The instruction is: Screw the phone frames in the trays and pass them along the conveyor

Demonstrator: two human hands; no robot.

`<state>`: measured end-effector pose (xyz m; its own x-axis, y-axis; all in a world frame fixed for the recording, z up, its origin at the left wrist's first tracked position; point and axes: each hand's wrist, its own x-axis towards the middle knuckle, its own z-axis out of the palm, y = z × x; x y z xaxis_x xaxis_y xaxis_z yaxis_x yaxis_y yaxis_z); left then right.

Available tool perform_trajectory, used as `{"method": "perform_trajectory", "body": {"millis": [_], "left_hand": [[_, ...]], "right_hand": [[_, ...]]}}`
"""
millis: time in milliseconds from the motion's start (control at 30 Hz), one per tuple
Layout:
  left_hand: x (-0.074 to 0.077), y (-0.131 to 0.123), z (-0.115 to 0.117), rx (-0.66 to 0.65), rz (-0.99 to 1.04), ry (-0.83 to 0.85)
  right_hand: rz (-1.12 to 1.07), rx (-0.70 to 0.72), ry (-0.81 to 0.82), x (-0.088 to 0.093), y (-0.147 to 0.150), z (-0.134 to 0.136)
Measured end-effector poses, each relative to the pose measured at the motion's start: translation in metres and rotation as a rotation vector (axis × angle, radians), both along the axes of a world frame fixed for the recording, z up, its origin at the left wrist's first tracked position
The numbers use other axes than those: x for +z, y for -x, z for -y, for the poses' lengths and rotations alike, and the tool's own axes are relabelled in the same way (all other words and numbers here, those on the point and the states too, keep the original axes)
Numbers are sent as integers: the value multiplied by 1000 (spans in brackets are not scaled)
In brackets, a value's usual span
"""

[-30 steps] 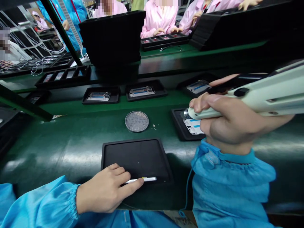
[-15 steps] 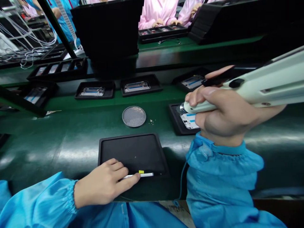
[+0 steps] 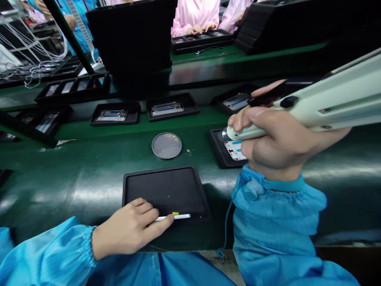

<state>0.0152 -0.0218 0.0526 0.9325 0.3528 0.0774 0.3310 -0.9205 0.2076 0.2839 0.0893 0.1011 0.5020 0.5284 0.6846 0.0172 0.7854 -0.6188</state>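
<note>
My left hand (image 3: 133, 226) is closed at the near edge of a black tray (image 3: 166, 190). Its fingers grip a thin white, bar-like object (image 3: 182, 216), seen edge-on, with a small yellow tab (image 3: 175, 213) beside it. Most of that object lies hidden behind the fingers. In my right hand (image 3: 274, 139) is a pale green electric screwdriver (image 3: 336, 103), its tip pointing left. The tip end hangs over a second black tray (image 3: 218, 147), where a white phone frame with blue strips (image 3: 233, 151) lies partly covered by my hand.
A round grey perforated dish (image 3: 166, 146) holds small pieces, with several loose bits (image 3: 189, 151) beside it. Black trays with phone frames (image 3: 114, 114) line the back of the green bench. A dark upright panel (image 3: 131, 39) rises behind. Co-workers in pink sleeves (image 3: 195, 20) sit opposite.
The view has shifted slightly, and more of a tray shows at far left. Both hands keep their grips; the white object appears a little higher and further left.
</note>
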Motion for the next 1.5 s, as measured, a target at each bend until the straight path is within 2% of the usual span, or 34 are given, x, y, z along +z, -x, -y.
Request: {"method": "perform_trajectory", "body": {"millis": [433, 767, 867, 933, 1033, 1133, 1200, 1433, 1500], "left_hand": [[1, -2, -1, -4, 30, -56], [1, -2, -1, 0, 56, -36], [-2, 0, -4, 46, 108, -41], [-1, 2, -7, 98, 170, 28], [9, 4, -12, 203, 272, 275], [27, 4, -16, 312, 371, 469], [39, 5, -17, 349, 441, 510], [61, 15, -24, 394, 641, 494], [66, 19, -28, 389, 664, 490]], "right_hand": [[-3, 23, 0, 3, 4, 2], [10, 14, -4, 1, 4, 2], [-22, 8, -3, -1, 4, -1], [-26, 13, 23, -2, 3, -4], [-52, 39, 100, -4, 0, -12], [-67, 21, 324, -13, -4, -20], [-31, -4, 473, -23, -9, -25], [132, 125, 652, -59, -27, -33], [172, 124, 691, -67, -29, -30]]}}
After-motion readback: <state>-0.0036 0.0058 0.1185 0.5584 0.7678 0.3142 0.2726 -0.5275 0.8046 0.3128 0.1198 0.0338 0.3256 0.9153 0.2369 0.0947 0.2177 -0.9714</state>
